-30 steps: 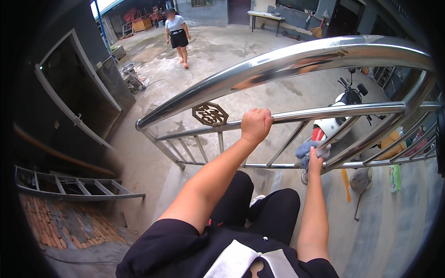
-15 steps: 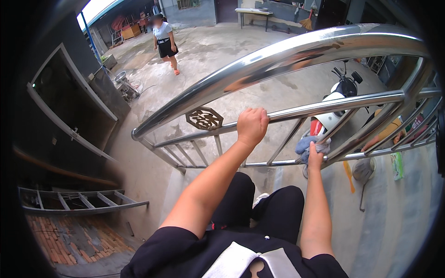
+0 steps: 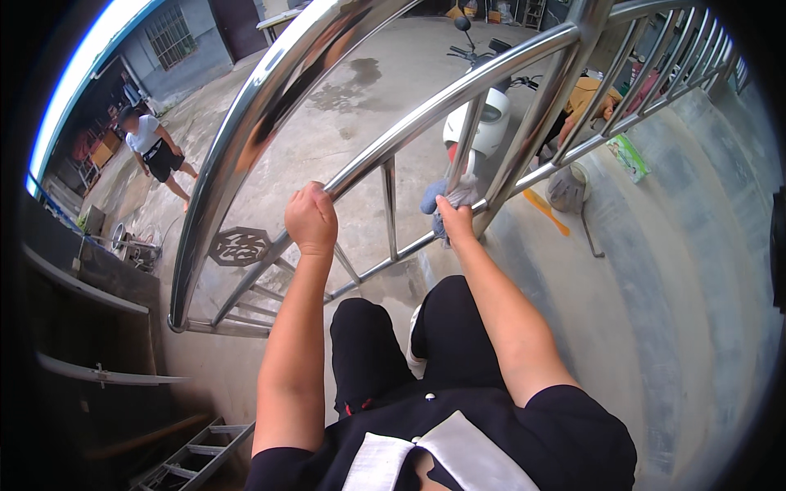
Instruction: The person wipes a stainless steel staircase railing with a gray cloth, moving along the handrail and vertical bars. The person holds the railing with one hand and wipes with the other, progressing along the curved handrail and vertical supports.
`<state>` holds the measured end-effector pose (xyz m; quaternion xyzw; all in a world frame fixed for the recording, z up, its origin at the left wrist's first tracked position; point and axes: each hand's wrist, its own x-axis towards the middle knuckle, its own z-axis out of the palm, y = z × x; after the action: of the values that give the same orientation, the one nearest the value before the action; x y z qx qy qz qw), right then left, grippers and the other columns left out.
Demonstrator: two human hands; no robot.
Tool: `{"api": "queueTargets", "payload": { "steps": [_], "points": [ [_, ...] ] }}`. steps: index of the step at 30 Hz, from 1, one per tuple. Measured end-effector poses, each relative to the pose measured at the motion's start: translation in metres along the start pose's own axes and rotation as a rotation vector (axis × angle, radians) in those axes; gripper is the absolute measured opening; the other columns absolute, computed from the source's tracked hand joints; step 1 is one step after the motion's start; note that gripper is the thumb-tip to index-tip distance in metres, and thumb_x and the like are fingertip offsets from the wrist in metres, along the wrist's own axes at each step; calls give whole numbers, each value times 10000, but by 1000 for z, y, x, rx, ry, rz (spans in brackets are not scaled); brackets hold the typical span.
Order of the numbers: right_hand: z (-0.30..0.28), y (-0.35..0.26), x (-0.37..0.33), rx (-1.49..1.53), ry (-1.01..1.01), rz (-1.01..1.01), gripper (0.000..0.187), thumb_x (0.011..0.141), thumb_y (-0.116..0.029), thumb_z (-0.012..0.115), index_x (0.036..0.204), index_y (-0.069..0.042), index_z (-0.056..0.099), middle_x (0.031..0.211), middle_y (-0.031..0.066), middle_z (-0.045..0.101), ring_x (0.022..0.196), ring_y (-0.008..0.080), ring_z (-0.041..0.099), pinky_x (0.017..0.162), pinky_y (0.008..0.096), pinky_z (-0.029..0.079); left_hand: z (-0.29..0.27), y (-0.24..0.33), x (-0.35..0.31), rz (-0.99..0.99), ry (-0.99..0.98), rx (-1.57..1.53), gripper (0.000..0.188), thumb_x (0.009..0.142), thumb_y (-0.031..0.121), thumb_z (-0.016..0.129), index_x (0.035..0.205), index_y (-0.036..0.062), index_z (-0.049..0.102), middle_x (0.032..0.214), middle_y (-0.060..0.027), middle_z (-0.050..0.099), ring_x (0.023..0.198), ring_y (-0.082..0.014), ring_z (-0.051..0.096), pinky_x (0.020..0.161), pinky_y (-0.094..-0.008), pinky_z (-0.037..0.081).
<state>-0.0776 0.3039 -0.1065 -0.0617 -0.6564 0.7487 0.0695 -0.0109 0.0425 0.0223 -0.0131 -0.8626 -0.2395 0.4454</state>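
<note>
Clasping the polished tubular steel rail point(image 3: 426, 116), my left grip point(image 3: 311, 219) is closed, fingers wrapped over the metal. I have my right grip point(image 3: 457, 219) closed on a crumpled blue-grey cloth point(image 3: 465, 191) at the foot of a slim upright steel bar point(image 3: 467, 143); whether its fingers reach the bar, I cannot tell. Beyond stands a white motor scooter point(image 3: 490, 123).
</note>
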Motion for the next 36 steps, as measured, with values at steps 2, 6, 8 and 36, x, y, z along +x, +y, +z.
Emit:
{"api": "queueTargets", "payload": {
  "steps": [2, 6, 8, 36],
  "points": [
    [3, -10, -10, 58, -60, -24, 204, 852, -118, 654, 1031, -67, 571, 792, -9, 571, 613, 77, 495, 510, 267, 393, -3, -3, -3, -19, -7, 29, 376, 978, 220, 332, 721, 72, 563, 689, -123, 614, 693, -359, 558, 672, -451, 446],
    [-15, -31, -4, -56, -59, 49, 198, 855, -107, 603, 1033, -30, 564, 776, 4, 569, 619, 103, 518, 518, 280, 421, 1, 3, -1, -32, -19, 18, 382, 982, 232, 331, 752, 60, 583, 708, -118, 631, 724, -351, 577, 692, -447, 457],
    [-14, -51, -1, -76, -52, -3, 251, 820, -104, 580, 1051, -9, 556, 840, 37, 579, 709, 123, 532, 606, 292, 445, 4, 1, -2, -40, -45, 27, 380, 983, 229, 330, 773, 51, 592, 726, -122, 639, 739, -353, 583, 704, -449, 458],
    [17, -30, 6, -95, 135, -496, 197, 807, -67, 623, 987, -16, 560, 890, 46, 557, 829, 174, 533, 789, 319, 455, -3, 8, 1, -73, -32, -80, 396, 997, 213, 342, 767, 31, 607, 675, -113, 610, 673, -329, 561, 658, -402, 440]
  ]
}}
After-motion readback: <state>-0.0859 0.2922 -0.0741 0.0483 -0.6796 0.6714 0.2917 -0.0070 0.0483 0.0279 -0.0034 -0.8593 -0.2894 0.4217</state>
